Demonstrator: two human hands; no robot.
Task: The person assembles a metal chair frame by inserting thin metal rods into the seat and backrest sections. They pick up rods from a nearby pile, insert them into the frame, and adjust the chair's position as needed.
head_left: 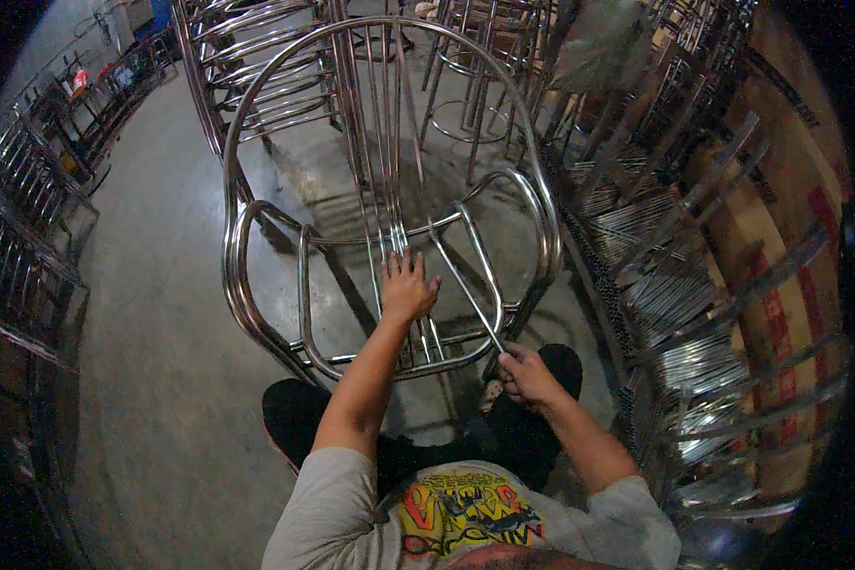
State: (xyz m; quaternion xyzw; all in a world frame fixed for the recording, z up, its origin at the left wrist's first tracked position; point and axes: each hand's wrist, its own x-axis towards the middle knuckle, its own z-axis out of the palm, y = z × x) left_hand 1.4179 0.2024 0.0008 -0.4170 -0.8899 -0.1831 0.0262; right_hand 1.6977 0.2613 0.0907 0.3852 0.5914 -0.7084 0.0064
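Observation:
In front of me stands a shiny tubular metal chair frame with a big rounded back hoop, curved arms and thin bars down its middle. Over those bars lies my left hand, fingers spread, palm down, where they meet the seat. My right hand, at the seat's near right corner, is closed around the end of a thin metal rod. That rod slants up and left across the seat opening toward the back bars. Whether it is joined to the frame there I cannot tell.
More chrome frames stand behind the chair, with round-ringed stools beside them. Along the right are bundles of metal rods and brown cardboard. Metal racks line the left, past the grey concrete floor.

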